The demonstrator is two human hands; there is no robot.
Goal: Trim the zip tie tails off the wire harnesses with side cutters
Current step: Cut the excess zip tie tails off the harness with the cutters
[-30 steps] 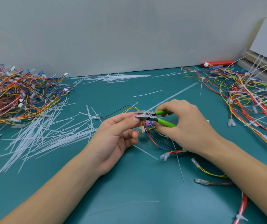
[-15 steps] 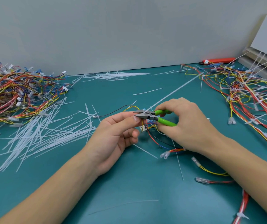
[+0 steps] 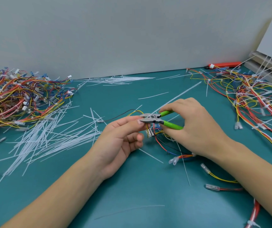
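Note:
My right hand grips the green-handled side cutters, whose steel jaws point left at mid-table. My left hand pinches a wire harness between thumb and forefinger right at the jaws. The harness's red, black, yellow and blue wires trail down to the right under my right hand. A long white zip tie tail runs from the jaws up toward the right. The tie's head is hidden by the fingers and jaws.
A heap of harnesses lies at the far left, with a spread of cut white tails in front of it. Another heap of harnesses with long tails fills the right. An orange tool lies by the back wall. Loose terminals lie near my right forearm.
Both hands stay in place with the cutters at the harness. The long tail has shifted slightly between frames; the view has moved a little.

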